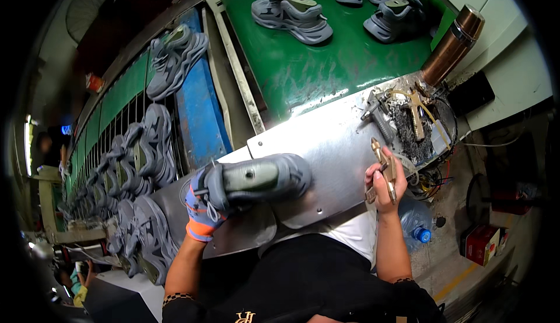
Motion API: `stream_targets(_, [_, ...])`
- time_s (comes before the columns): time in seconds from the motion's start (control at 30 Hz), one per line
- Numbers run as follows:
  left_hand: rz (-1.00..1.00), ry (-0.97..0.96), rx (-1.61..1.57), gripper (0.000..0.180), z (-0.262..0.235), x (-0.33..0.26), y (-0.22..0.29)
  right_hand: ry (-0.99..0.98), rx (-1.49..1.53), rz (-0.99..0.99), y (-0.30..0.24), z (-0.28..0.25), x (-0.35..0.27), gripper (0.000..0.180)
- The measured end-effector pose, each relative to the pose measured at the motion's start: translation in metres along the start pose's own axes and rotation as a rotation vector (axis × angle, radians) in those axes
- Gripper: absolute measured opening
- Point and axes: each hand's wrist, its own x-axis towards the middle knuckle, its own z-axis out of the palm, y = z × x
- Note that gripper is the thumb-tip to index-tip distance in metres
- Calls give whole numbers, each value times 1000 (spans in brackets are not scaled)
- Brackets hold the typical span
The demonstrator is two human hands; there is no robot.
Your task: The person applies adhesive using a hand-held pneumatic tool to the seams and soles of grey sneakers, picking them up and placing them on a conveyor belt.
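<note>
My left hand (202, 209), in a blue and orange glove, grips a grey sneaker (291, 174) at its tongue and lace end. The shoe is held above the metal worktop, its toe pointing right and an olive-green shoe last (251, 175) filling its opening. My bare right hand (387, 186) is closed round a brass-coloured, gun-shaped tool (382, 162) beside the worktop's right part, apart from the shoe. The glove's fingertips are partly hidden behind the sneaker.
Beyond the metal worktop (326, 142), a green belt (303, 72) carries several grey sneakers. More shoes line a rack (140, 154) at left. A copper-coloured flask (455, 43), another brass tool (417, 116) and hoses stand or lie at right. A water bottle (414, 221) is below.
</note>
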Motion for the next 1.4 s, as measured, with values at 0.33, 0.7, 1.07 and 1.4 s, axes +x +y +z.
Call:
stream_targets(0.33, [-113,203,-127,66,159,362,-9,126,40,-100,8,7,-4,68])
stream_targets(0.7, [199,455,17,39,9,402,-192,180,-202,-182,12,14,2,74])
stream_targets(1.07, [-922,-391,-114,55,-54,146,-355,193,33,-53,4,21,4,73])
stream_targets(1.4, [-297,356,264,76,-155,41,-128,153,29,-78,2,13,6,62])
